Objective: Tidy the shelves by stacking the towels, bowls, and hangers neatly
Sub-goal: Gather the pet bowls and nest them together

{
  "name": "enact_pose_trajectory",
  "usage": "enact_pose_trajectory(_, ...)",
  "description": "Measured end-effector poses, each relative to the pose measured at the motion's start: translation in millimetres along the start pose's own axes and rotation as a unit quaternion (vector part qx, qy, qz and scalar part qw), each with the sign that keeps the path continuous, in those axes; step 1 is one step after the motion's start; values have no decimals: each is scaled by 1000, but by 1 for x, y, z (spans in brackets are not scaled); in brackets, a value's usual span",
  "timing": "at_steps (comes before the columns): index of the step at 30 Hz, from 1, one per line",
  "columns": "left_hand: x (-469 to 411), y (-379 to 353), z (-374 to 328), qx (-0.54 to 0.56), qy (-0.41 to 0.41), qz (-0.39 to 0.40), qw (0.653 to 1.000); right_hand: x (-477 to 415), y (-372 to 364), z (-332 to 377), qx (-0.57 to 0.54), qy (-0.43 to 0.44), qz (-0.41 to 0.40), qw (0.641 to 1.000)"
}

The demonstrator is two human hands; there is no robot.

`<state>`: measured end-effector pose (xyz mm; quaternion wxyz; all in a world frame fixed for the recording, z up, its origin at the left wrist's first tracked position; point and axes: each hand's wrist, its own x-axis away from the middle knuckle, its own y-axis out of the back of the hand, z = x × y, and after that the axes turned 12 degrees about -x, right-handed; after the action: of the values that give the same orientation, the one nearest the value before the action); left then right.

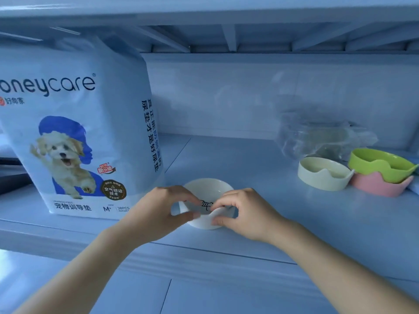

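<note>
Bowls [324, 173], four, white bowl [207, 189] in left hand [158, 211], right hand [244, 214]

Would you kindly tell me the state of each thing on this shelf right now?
white bowl: upright, held by both hands.
left hand: pinches its near rim.
right hand: pinches its near rim.
cream bowl: upright, alone.
green bowl: nested in pink bowl.
pad pack: standing upright.
plastic bag: crumpled.

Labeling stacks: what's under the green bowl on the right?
The green bowl sits nested in a pink bowl, which rests on the shelf. The pink bowl's inside is covered, so anything between them cannot be seen.
</note>
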<state>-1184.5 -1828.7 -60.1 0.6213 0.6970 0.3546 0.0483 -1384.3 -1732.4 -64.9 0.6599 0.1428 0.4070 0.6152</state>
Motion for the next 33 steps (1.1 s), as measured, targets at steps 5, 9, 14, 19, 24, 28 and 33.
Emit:
enact_pose_trajectory(5, -8, -8, 3, -43, -20, 25, 999, 6, 1, 3, 36, 0, -24, 999)
enact_pose_trajectory(9, -22, -19, -15, -72, -31, 15, 997, 21, 17, -6, 54, -24, -62, 996)
enact_pose_trajectory(14, -48, -38, -61, -96, -57, -52, 992, 47, 57, -23, 56, -31, -123, 990)
enact_pose_trajectory(19, -85, -51, -114, -73, -117, -112, 984, 75, 111, -38, 101, -14, -175, 979)
enact_pose_trajectory(24, -142, -53, -168, -48, -148, -175, 972, 85, 184, -56, 148, 10, -227, 963)
enact_pose_trajectory(28, -190, -65, -197, -62, -135, -164, 975, 81, 225, -84, 146, -10, -253, 956)
enact_pose_trajectory(33, -222, -88, -214, -73, -127, -141, 979, 76, 250, -122, 153, -14, -239, 959)
